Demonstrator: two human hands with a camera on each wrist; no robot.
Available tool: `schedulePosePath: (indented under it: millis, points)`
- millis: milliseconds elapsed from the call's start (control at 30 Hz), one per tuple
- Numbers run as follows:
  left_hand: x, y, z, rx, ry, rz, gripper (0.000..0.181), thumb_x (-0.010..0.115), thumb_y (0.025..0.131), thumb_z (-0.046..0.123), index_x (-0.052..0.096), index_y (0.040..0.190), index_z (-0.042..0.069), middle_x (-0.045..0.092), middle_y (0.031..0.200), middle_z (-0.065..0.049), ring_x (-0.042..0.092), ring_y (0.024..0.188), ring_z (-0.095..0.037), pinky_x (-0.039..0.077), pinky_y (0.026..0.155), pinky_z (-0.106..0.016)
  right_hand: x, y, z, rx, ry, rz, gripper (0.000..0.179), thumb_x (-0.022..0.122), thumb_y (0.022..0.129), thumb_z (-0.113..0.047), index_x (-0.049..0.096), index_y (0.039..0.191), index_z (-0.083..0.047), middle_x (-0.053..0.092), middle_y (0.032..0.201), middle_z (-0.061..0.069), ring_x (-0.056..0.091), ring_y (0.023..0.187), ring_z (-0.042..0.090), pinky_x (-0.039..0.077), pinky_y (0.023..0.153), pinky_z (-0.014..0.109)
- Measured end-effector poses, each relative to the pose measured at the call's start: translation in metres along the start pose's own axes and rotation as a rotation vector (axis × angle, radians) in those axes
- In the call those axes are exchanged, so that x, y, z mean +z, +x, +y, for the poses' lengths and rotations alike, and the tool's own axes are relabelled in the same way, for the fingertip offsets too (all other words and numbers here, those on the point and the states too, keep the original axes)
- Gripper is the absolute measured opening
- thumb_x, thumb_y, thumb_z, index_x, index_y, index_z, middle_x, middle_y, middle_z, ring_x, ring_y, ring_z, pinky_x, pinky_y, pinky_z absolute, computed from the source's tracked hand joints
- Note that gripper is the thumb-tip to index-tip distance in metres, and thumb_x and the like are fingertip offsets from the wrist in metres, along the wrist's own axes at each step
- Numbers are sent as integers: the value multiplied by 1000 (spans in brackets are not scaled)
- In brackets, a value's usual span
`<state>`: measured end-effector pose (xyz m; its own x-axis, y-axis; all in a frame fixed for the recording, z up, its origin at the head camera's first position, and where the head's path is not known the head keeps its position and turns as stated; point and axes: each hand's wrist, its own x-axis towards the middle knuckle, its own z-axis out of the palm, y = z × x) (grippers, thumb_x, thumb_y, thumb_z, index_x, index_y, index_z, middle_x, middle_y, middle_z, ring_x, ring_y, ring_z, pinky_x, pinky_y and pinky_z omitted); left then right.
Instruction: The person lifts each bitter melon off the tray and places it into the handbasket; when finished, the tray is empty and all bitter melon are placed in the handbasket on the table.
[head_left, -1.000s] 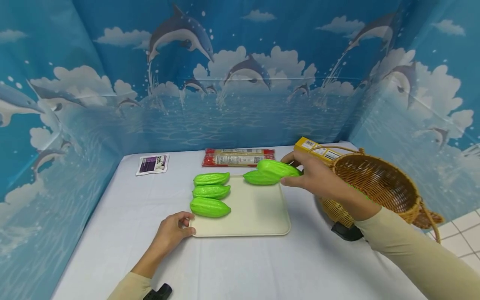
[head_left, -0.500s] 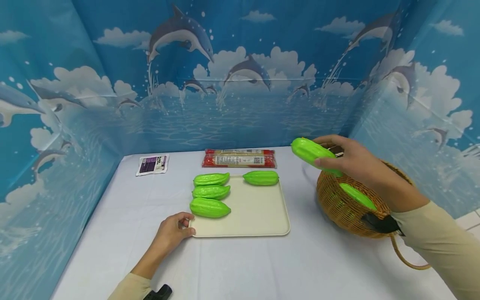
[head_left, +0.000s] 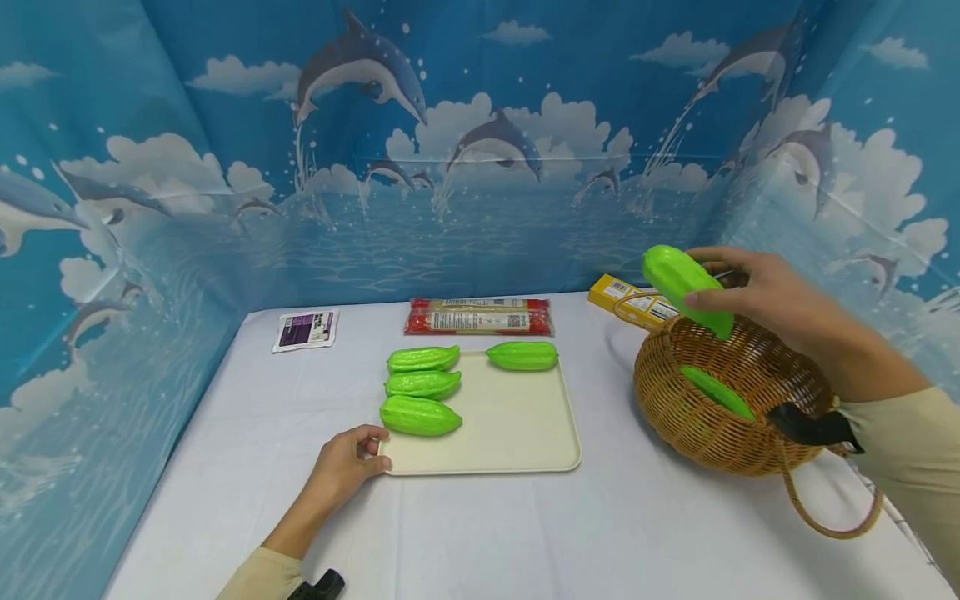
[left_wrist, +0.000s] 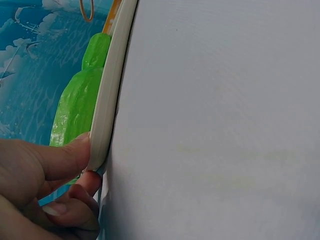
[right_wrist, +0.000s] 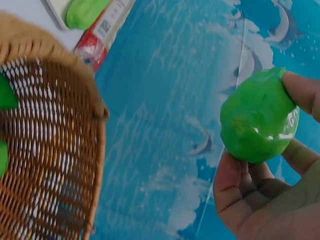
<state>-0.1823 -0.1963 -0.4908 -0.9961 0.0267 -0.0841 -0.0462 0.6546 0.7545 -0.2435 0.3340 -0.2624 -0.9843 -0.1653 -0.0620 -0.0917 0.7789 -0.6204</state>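
Note:
My right hand grips a bright green bitter gourd and holds it in the air above the far rim of a brown wicker basket. In the right wrist view, thumb and fingers curl round the gourd. Another bitter gourd lies inside the basket. My left hand pinches the near left corner of a cream tray, thumb on the rim and a finger beneath. Three bitter gourds lie stacked in a column at the tray's left, and one at its far right corner.
Behind the tray lies a red and clear packet. A purple and white sachet is at the back left. The yellow box sits behind the basket, whose rope handle droops onto the white cloth. A dolphin-print curtain encloses the table.
My right hand has lifted a bitter gourd off the tray's far right and carried it rightward over the basket. The basket has been uncovered by the arm. My left hand stays put.

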Motion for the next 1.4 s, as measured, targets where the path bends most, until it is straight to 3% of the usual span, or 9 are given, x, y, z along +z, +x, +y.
schedulePosePath:
  millis: [267, 433, 533, 700, 967, 1100, 1267, 1400]
  points:
    - [0, -1, -1, -6, -6, -1, 36, 84, 81, 3, 72, 114, 5, 61, 92, -2, 49, 76, -16, 41, 63, -26, -22, 2, 22, -18, -40, -44, 82, 66, 99, -31, 18, 164, -13, 40, 145, 32, 51, 119, 41, 50, 82, 48]
    - [1, -1, -1, -5, -7, 2, 35, 84, 81, 4, 72, 114, 5, 61, 92, -2, 50, 76, -16, 41, 63, -26, -30, 3, 39, -34, -37, -102, 82, 63, 102, -27, 11, 165, -16, 42, 140, 30, 58, 108, 27, 55, 76, 38]
    - [0, -2, -1, -9, -5, 3, 36, 84, 81, 4, 72, 115, 5, 61, 92, -2, 50, 76, -16, 41, 63, -26, -32, 3, 46, -31, -40, -136, 80, 63, 102, -28, 14, 164, -14, 43, 137, 27, 59, 101, 19, 57, 78, 41]
    - [0, -2, -1, -11, 4, 5, 36, 84, 81, 5, 72, 116, 6, 62, 92, -2, 50, 76, -16, 41, 64, -27, -32, 5, 56, -17, -42, -181, 78, 62, 103, -29, 15, 162, -10, 42, 136, 29, 59, 105, 28, 56, 83, 53]
    - [1, -2, 0, 0, 22, 7, 37, 84, 81, 5, 72, 116, 6, 62, 91, -1, 50, 77, -15, 42, 66, -27, -34, 5, 71, 28, -104, -272, 83, 64, 101, -32, 13, 160, -3, 40, 134, 34, 62, 101, 31, 57, 78, 51]
    - [1, -2, -1, -2, 19, 12, 37, 84, 81, 5, 72, 116, 6, 62, 91, -1, 50, 78, -15, 42, 66, -28, -33, 9, 80, 44, -116, -357, 84, 66, 99, -35, 17, 160, -6, 39, 140, 35, 61, 106, 33, 57, 75, 46]
    - [1, -2, 0, 4, 13, 13, 37, 84, 81, 5, 72, 116, 6, 62, 91, -1, 50, 77, -15, 41, 66, -27, -34, 16, 95, 136, 15, -556, 90, 65, 99, -28, 6, 159, 4, 33, 144, 40, 64, 106, 32, 58, 80, 47]
    - [2, -2, 0, 5, 18, 16, 37, 83, 81, 4, 72, 116, 6, 61, 91, -1, 50, 77, -15, 41, 66, -28, -35, 23, 109, 186, 72, -636, 90, 63, 100, -25, 2, 158, 7, 25, 147, 45, 61, 113, 38, 57, 86, 50]
